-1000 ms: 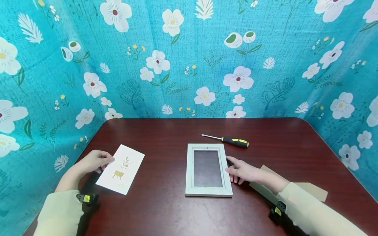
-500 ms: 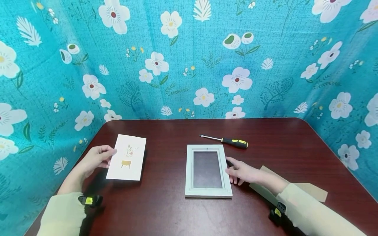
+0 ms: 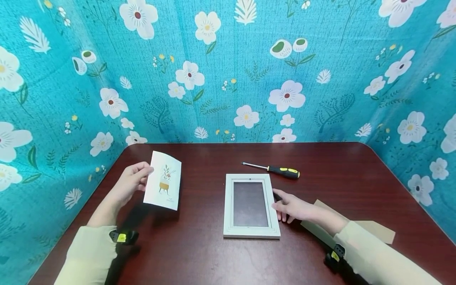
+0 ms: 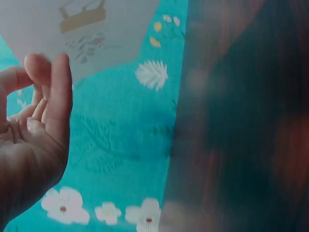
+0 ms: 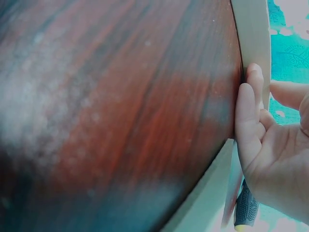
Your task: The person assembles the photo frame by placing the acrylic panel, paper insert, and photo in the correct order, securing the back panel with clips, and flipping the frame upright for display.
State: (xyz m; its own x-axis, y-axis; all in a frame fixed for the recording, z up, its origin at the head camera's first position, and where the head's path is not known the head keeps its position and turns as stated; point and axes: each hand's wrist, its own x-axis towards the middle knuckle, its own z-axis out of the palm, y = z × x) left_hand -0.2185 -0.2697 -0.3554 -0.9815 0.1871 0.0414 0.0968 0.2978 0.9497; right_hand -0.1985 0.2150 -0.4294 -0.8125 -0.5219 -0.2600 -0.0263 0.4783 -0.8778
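Observation:
My left hand point(image 3: 130, 183) pinches the left edge of a white card point(image 3: 162, 182) printed with a plant in a mustard-coloured pot on legs. The card is held above the left part of the table, slightly bowed. In the left wrist view the thumb and fingertips meet at the card point(image 4: 111, 41). A white picture frame point(image 3: 252, 232) lies on the table with a dark grey panel inside its border. My right hand point(image 3: 293, 206) holds the frame's right side; in the right wrist view, fingers lie along the side wall and the thumb is at the edge of the frame point(image 5: 253, 36).
Behind the frame lies a flat-blade screwdriver point(image 3: 284, 171) with a black and yellow handle. A tan board point(image 3: 377, 230) is partly hidden under my right forearm. The dark red-brown table point(image 3: 192, 158) ends at a blue floral curtain point(image 3: 221, 99).
My left hand has lifted the card and carried it rightward and away from me, tilting it more upright. My right hand and the picture frame have kept their places.

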